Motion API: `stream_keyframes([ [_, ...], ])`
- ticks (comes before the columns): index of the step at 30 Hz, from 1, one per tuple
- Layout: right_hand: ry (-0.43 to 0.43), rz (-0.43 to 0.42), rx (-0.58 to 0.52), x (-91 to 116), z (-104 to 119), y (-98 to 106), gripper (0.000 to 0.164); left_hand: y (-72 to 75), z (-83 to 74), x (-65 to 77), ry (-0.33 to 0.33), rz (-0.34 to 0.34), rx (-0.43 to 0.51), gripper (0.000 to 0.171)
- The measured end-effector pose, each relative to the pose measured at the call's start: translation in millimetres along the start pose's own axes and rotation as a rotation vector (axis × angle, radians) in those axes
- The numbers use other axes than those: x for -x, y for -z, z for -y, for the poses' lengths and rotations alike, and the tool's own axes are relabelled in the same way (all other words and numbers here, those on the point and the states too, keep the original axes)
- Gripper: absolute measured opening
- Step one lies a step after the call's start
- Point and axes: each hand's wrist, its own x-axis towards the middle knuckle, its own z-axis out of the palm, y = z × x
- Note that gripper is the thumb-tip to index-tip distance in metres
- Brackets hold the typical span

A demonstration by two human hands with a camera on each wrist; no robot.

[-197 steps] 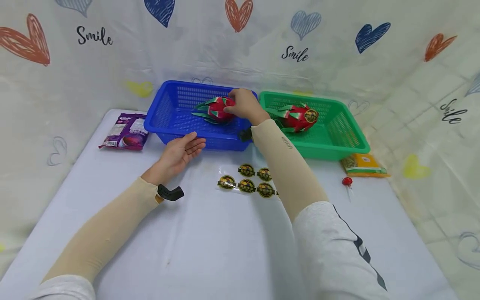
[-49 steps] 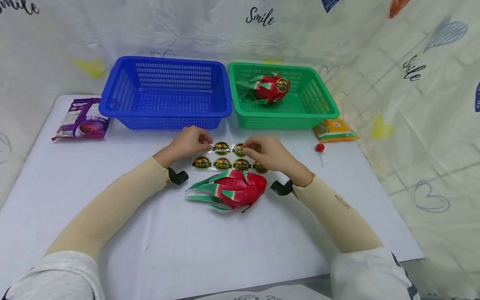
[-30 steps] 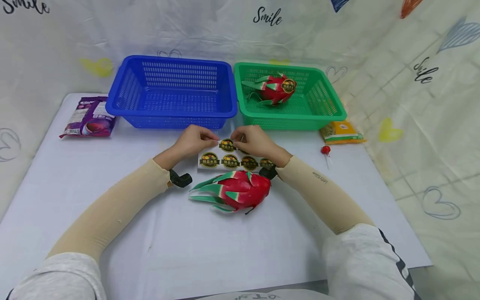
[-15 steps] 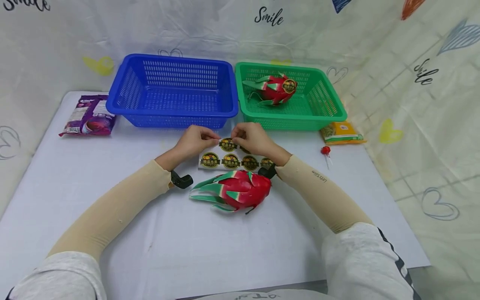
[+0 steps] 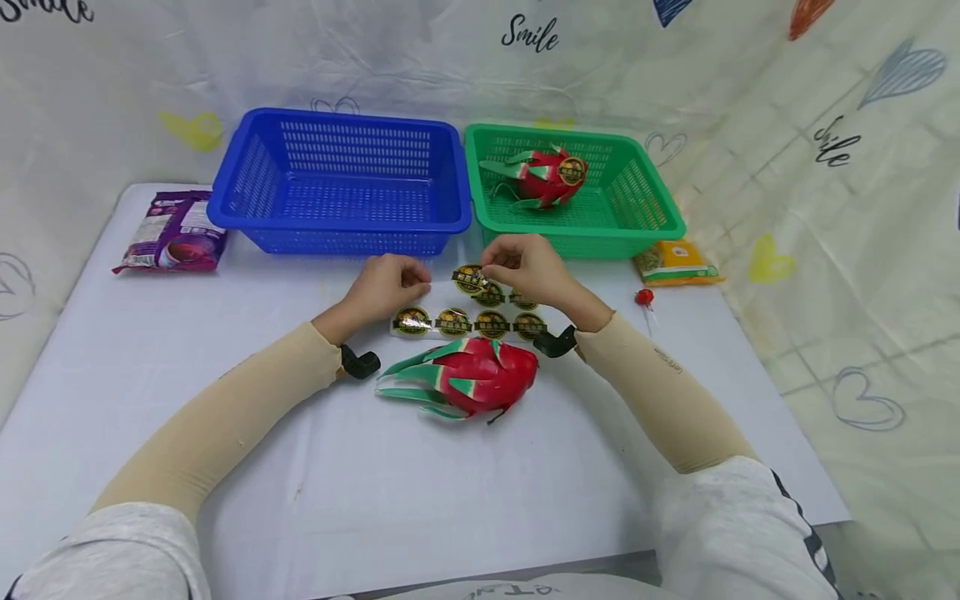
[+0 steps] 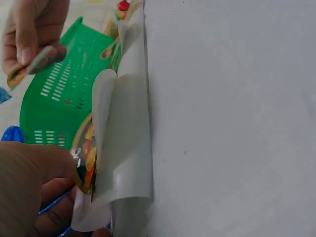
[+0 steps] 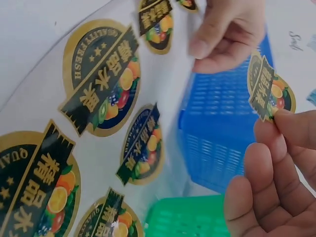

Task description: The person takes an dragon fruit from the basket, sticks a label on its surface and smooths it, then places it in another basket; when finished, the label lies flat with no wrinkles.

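My right hand pinches a round black-and-gold fruit sticker between thumb and finger, raised off the sheet. In the right wrist view this sticker is apart from the rest. My left hand pinches the upper left edge of the sticker sheet, which still bears several stickers. Seen from the left wrist, the sheet is lifted and bent. A red dragon fruit with green leaf tips lies on the table just in front of the sheet, with neither hand on it.
Behind the hands stand a blue basket and a green basket. A dragon fruit with a sticker on it lies in the green one. A purple packet is at left; a yellow packet and red lollipop are at right.
The dragon fruit, earlier gripped in the blue basket, now lies on the table. My right hand has peeled a sticker off the sheet and moved slightly right with it.
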Motion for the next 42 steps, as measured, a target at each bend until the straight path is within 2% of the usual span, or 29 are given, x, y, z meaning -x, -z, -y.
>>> stream_keyframes([
  [7,-0.023,-0.023,-0.143,23,4,17,0.008,3.1,-10.0,4.9,-0.003,-0.038,-0.027,0.018],
  [12,-0.043,-0.01,-0.222,43,11,25,0.011,7.1,-36.8,14.6,-0.03,-0.042,0.02,0.02],
  [17,-0.053,0.016,-0.208,65,20,26,0.011,6.0,-67.3,29.1,-0.114,0.009,0.087,0.023],
  [23,0.038,0.037,-0.197,86,29,20,0.008,1.6,-91.3,48.2,-0.226,0.087,0.183,0.02],
  [27,0.083,0.055,-0.232,96,32,14,0.008,-1.0,-102.7,60.3,-0.297,0.121,0.147,0.016],
  [30,0.084,0.048,-0.224,103,34,10,0.008,-3.7,-109.0,67.8,-0.334,0.126,0.087,0.018],
  [33,0.076,0.026,-0.187,112,36,6,0.009,-7.0,-113.2,75.1,-0.343,0.124,0.05,0.018],
  [38,0.063,-0.028,-0.057,133,37,-5,0.004,-15.3,-115.3,84.8,-0.327,0.151,0.059,0.018],
  [40,0.048,-0.043,-0.025,141,36,-10,0.001,-19.0,-116.3,87.3,-0.324,0.164,0.067,0.018],
  [42,0.023,-0.055,-0.017,148,35,-13,0.006,-22.4,-118.2,89.5,-0.324,0.168,0.058,0.019],
])
